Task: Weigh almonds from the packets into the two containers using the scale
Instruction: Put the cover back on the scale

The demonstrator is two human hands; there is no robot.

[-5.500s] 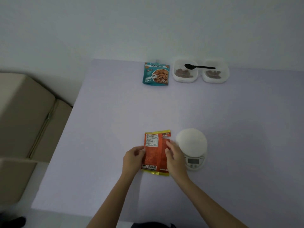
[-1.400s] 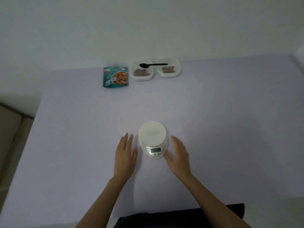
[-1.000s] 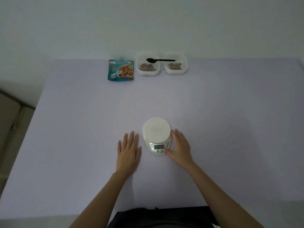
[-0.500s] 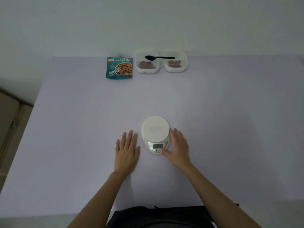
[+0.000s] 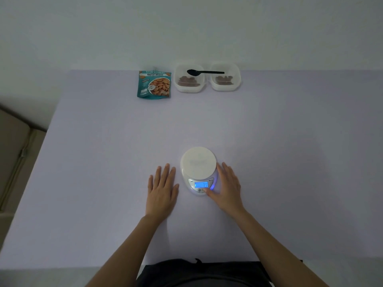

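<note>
Both bare forearms reach forward from the bottom edge. The left hand [image 5: 162, 191] lies flat, palm down, fingers [image 5: 165, 172] straight and slightly spread. The right hand [image 5: 227, 189] is angled inward, fingers extended and loosely together, thumb stretched out to the left, nothing held

White scale [image 5: 198, 165] with a glowing blue display [image 5: 201, 184]; teal packet [image 5: 154, 84] picturing brown almonds; black spoon [image 5: 204, 72]; pale lilac table [image 5: 103, 162]; clear containers [image 5: 189, 78].

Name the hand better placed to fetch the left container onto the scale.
Left, probably: the left hand lies flat and free, while the right hand is thumbing the lit scale. The left container sits far ahead.
</note>
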